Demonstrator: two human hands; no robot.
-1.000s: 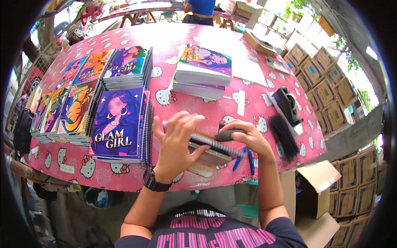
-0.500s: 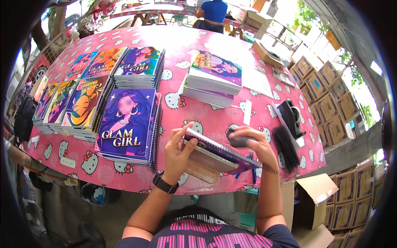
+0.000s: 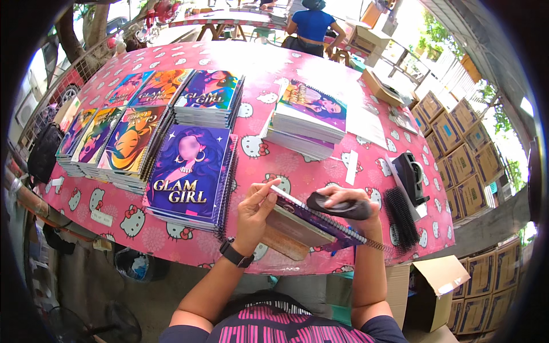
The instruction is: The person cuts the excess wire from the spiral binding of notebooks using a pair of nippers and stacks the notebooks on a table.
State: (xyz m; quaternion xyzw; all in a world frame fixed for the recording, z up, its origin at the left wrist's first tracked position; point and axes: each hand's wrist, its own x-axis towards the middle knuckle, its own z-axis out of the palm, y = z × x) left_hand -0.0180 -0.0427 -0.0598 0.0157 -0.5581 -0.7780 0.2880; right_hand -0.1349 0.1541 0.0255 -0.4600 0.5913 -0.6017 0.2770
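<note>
My left hand pinches the upper left end of a purple spiral notebook, which is tilted up at the table's near edge. A wire coil runs along its bound edge and sticks out past the lower right end. In my right hand is a dark, smooth, rounded tool, held just over the coil; whether it touches is unclear. Below the notebook are a flat greyish board and a wooden block. A stack of purple-covered notebooks stands left of my left hand.
More notebook stacks fill the table's left side, and another stack stands beyond my hands. A pile of black coils and a black device lie right. Cardboard boxes are stacked beyond; a person is at the far table.
My right hand has turned, and more of the dark tool now shows along the coil. The whole scene has shifted slightly rightward in view. My left hand keeps its grip on the notebook.
</note>
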